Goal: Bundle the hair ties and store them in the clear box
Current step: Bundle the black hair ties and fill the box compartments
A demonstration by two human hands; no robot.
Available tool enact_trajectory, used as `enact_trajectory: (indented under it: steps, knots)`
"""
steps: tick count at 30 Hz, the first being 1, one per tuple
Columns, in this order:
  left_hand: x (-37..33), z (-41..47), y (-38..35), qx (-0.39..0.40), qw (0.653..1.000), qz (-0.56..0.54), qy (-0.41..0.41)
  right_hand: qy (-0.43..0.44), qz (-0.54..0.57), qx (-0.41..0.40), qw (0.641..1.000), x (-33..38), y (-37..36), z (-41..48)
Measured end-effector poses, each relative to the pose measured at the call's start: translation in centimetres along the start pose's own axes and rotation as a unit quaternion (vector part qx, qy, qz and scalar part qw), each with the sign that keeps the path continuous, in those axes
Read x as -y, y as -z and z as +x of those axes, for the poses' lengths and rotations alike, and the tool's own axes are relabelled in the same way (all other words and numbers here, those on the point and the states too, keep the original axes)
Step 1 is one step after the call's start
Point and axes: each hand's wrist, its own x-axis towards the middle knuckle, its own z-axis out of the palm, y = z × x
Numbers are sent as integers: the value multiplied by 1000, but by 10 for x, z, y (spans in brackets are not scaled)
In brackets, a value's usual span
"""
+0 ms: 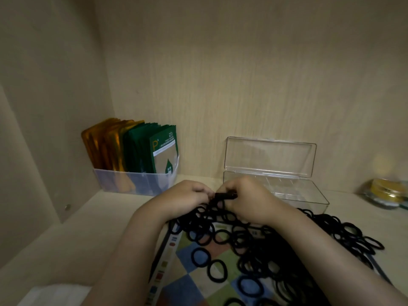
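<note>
1. First, on the far left, one see-through bin [136, 182] sits on the shelf [66, 239], back in the corner.
2. Packets stand up in the bin. The orange packets [101, 146] are on the left and the green packets [159, 149] are on the right. They overlap, so I cannot count them; there are several of each.
3. Two hands are in the middle. The left hand [185, 197] is curled and pinches the left end of a small black bundle [225, 196].
4. That is the one bundle to be seen. It is held up between the two hands, just above the loose pile and in front of the box.
5. The right hand [247, 199] is curled too and grips the right end of the bundle. The two hands are close together, almost touching.
6. Under the hands lie the loose black ties [254, 250] in one big heap, too many to count. Most rest on one mat [187, 283] with coloured squares. Some spill off its right side onto the shelf.
7. One clear box [309, 195] sits behind the right hand, near the back wall. Its lid [269, 155] stands open, straight up.
8. One small jar [384, 193] with a gold top sits on the far right. It is blurry.
</note>
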Motion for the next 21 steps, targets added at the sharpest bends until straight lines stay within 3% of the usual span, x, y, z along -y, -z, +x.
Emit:
enact_trajectory:
  steps: [3,7,13,21]
  knots:
    - [-6,-4,-4,13,998,-49,-44,-58,136,1,989,4,9,-5]
    - [-6,-4,-5,4,997,-61,-56,-97,218,21,971,6,14,-11]
    - [-6,-7,-4,11,1000,-18,-4,-128,216,70,965,7,16,-13]
    - [-8,-11,0,-64,998,5,29,-90,218,120,964,17,23,-20]
